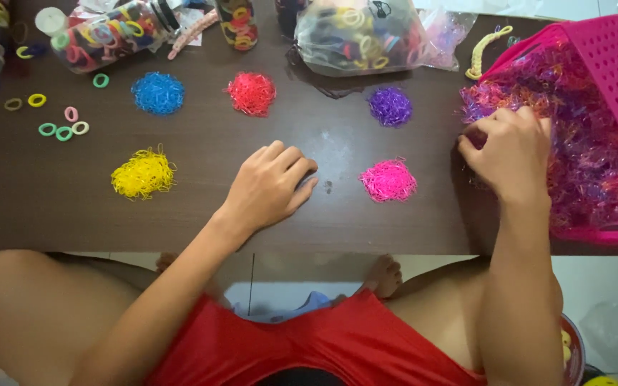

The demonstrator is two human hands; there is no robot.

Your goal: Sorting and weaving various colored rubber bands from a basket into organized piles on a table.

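Right hand [507, 151], fingers curled, picks into mixed tiny elastic bands [588, 164] spilling from a pink basket [613, 53] just beyond it. Left hand [270, 187] rests loosely curled, palm down, on the dark table [51, 207]; pink band pile [388, 180] lies between the hands

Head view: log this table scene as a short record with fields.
Surface: dark brown table
Left hand: flat on the table, holding nothing
Right hand: fingers curled into the mixed bands in the pink basket
Sorted piles: blue pile, red pile, purple pile, yellow pile, pink pile
Back edge: clear bag of hair ties, clear jar of hair ties
Loose: small ring ties at left
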